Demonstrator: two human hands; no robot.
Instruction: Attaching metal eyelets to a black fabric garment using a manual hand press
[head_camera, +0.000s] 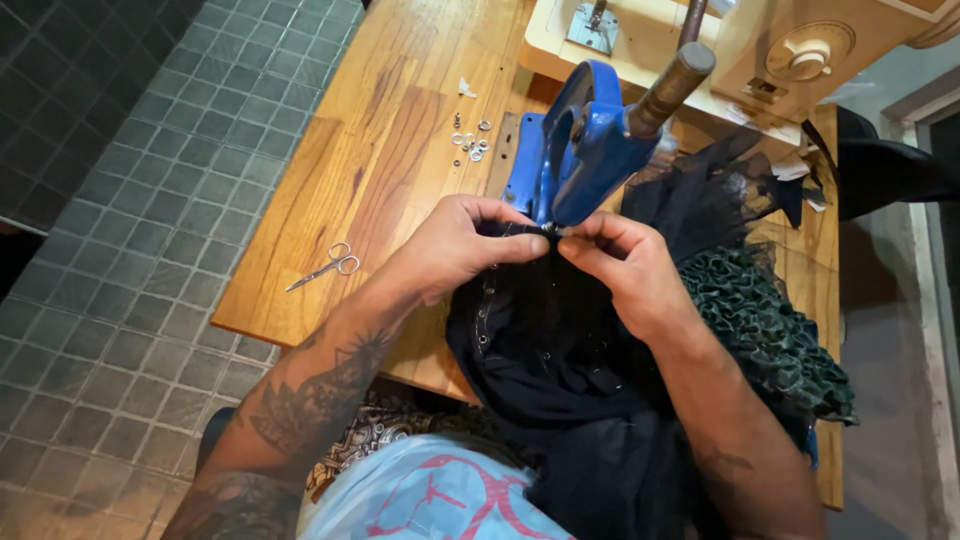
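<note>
Black fabric (560, 380) is spilling off the near edge of the wooden table (400, 150) and down into the person's lap, with a row of small silver eyelets running along one strip of it. Both hands are working right at the base of a blue hand press (575, 150) that's sitting on the table. The left hand (455, 245) is pinching the edge of the fabric, thumb and fingertips closed narrow on it, pushing it up under the nose of the press. The right hand (625, 265) is doing the same from the other side, fingers curled tight and gripping the cloth, and the two sets of fingertips are almost touching just below the press.

The press handle with its grey grip (672, 88) is sticking up and tilting to the right. Behind it a cream sewing machine (700, 45) is sitting at the far end of the table. A little pile of loose silver eyelets (470, 140) is lying just left of the press, and small scissors (328, 265) are lying well apart from it, near the left edge. Some ruffled dark green fabric (765, 325) is bunching up just beside the right wrist.
</note>
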